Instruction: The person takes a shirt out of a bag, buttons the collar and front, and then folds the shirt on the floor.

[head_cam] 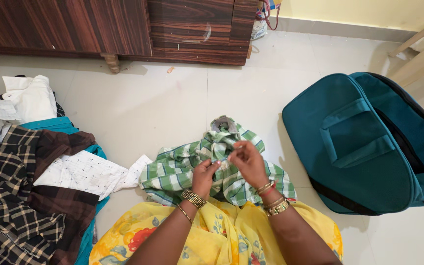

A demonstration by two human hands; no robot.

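Both hands, left hand (pixel 203 175) and right hand (pixel 245 159), pinch the green checked shirt (pixel 182 172) closed-fingered on the floor (pixel 163 98), seemingly working its front; finer fingerwork follows.

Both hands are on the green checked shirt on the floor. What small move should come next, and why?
Probably spread the green checked shirt flat. It lies crumpled, and the left hand and right hand only pinch its front near the middle.

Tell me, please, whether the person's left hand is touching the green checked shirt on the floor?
Touching. The head view shows the left hand with its fingers pressed into the folds of the green checked shirt, gripping the cloth near its middle, with no gap between them.
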